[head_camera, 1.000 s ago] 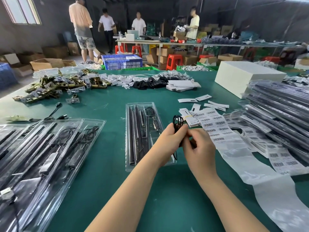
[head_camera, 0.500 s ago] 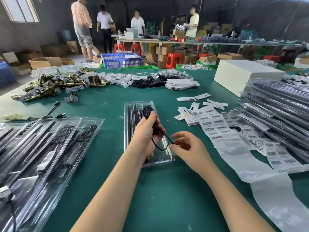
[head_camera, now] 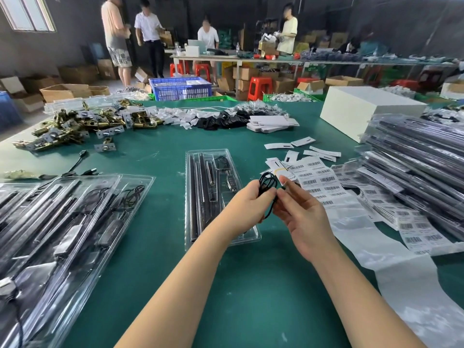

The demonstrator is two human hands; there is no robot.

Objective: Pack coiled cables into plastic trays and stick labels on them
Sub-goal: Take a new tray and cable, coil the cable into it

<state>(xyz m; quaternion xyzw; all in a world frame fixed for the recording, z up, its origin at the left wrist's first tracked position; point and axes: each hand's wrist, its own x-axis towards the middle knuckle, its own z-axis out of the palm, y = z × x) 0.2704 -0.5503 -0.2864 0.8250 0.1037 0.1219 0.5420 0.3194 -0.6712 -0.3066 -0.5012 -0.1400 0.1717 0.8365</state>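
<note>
A thin black cable (head_camera: 267, 182) is looped into a small coil above the green table. My left hand (head_camera: 247, 205) grips the coil from the left. My right hand (head_camera: 302, 212) pinches the cable's loose strand just right of it, fingertips almost touching the left hand. Beneath my left hand lies a clear plastic tray (head_camera: 200, 197) holding dark rods, metal parts and another coiled cable at its far end. A strip of barcode labels (head_camera: 317, 180) lies just right of my hands.
Filled clear trays (head_camera: 62, 222) are piled at the left, and a taller stack of packed trays (head_camera: 414, 177) at the right. Brass hardware (head_camera: 75, 126), black parts and a white box (head_camera: 369, 111) sit further back. People stand at a far table.
My left hand lifted the coil off the tray and carried it right. My right hand closed in and pinched the loose strand; the two hands now meet beside the labels.
</note>
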